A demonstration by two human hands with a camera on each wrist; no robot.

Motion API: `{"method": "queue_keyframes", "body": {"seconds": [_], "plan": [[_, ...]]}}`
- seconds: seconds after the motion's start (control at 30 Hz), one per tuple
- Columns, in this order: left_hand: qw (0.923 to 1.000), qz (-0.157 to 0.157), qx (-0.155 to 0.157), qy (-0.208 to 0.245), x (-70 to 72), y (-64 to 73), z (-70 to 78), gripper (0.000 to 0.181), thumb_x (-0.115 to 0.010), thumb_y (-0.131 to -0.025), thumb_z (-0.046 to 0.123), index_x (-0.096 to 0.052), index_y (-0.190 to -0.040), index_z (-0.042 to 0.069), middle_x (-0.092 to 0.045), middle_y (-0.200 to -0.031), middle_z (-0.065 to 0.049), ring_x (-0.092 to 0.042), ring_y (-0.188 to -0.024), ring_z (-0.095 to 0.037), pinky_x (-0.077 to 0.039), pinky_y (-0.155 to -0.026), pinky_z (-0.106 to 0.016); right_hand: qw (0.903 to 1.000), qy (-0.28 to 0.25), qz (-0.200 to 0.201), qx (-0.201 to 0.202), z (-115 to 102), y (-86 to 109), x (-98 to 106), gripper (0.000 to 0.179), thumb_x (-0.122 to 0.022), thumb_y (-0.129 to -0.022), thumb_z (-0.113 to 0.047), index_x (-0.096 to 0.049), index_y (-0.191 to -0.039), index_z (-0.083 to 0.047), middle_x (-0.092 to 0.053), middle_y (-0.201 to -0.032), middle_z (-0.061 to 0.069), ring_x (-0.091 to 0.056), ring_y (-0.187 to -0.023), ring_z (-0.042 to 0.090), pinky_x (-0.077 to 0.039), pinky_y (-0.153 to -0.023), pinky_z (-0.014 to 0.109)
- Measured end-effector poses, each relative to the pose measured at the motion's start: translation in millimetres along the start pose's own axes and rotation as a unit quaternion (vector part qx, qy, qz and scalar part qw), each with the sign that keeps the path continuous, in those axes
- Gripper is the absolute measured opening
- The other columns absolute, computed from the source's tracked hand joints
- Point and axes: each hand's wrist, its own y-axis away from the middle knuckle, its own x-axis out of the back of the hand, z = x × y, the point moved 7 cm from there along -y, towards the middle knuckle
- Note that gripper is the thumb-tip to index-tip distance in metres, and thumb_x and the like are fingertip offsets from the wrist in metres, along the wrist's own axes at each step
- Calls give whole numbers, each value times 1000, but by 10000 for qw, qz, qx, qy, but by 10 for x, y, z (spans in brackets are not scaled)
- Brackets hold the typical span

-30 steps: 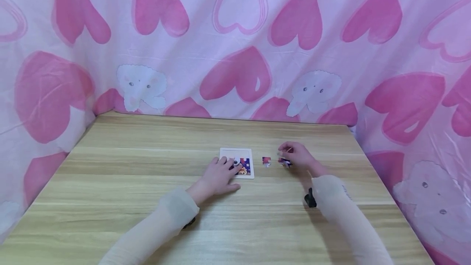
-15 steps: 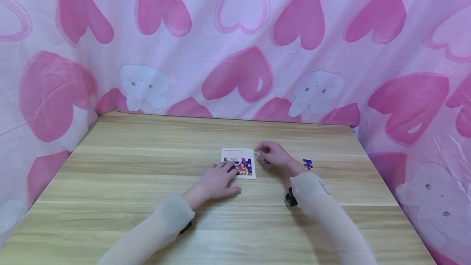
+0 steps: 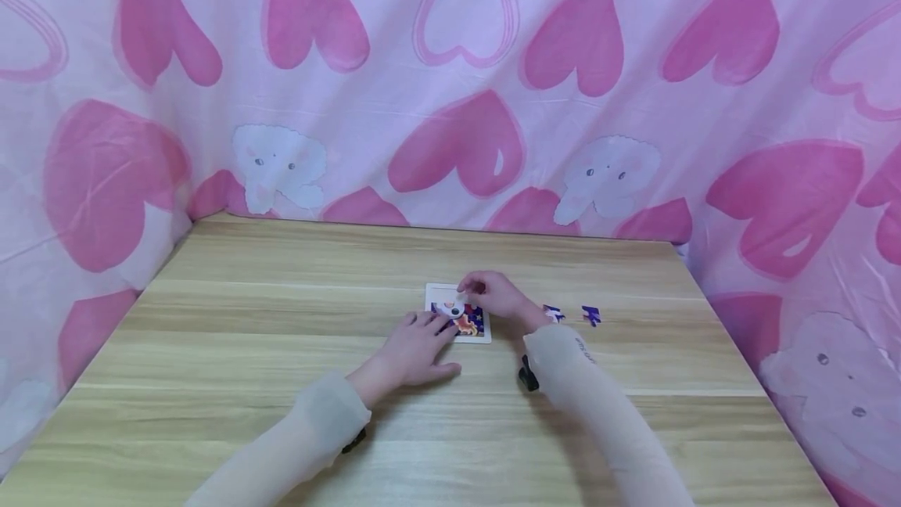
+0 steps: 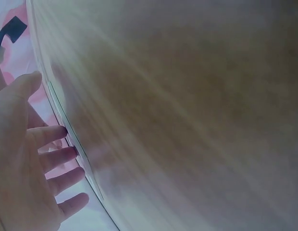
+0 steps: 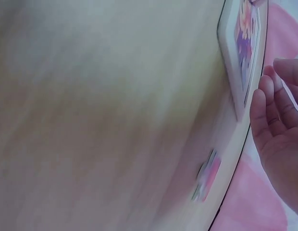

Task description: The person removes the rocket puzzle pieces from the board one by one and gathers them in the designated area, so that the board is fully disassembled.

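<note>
A small jigsaw puzzle in a white frame tray [image 3: 487,338] lies at mid-table, its picture purple with stars and a white face. My left hand [image 3: 415,349] rests with spread fingers on its lower left part. In the left wrist view the fingers [image 4: 60,156] are almost straight. Over the tray's upper right side, my right hand [image 3: 496,294] pinches a reddish puzzle piece [image 3: 471,307], mostly hidden beneath the hand. From the right wrist view, thumb and fingers [image 5: 258,108] come close together beside the tray, and the held piece is out of sight there.
Two loose purple puzzle pieces, a nearer one [image 3: 553,313] beside my right wrist and a farther one [image 3: 590,315], lie right of the tray on the wood-grain table [image 3: 281,311]. A pink heart-patterned curtain [image 3: 450,139] hangs behind the table and along both sides.
My right hand has moved left from the loose pieces to the tray, bringing the reddish piece along. Two purple pieces stay behind on the table. The left hand has stayed on the tray.
</note>
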Motion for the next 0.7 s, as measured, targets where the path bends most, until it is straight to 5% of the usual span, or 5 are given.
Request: {"method": "queue_keyframes", "body": {"seconds": [0.3,0.7], "plan": [[9997,75,-39,-242,-14,14,39,74,-37,-81,64,-42,-132,12,-36,-136,-8,-35,-119,-30,-33,-90,-48,9985,249,-481,66,-130,-129,-138,19,-59,-79,3,-65,-95,-6,-60,-84,2,-52,-77,12,-43,-73,27],[9997,109,-126,-201,-25,62,74,70,-37,-81,64,-44,-130,15,-38,-135,-7,-31,-122,-31,-28,-95,-48,9920,722,-1025,-118,-209,-167,-204,17,-59,-79,4,-65,-91,-6,-56,-78,1,-50,-75,12,-42,-71,25]]}}
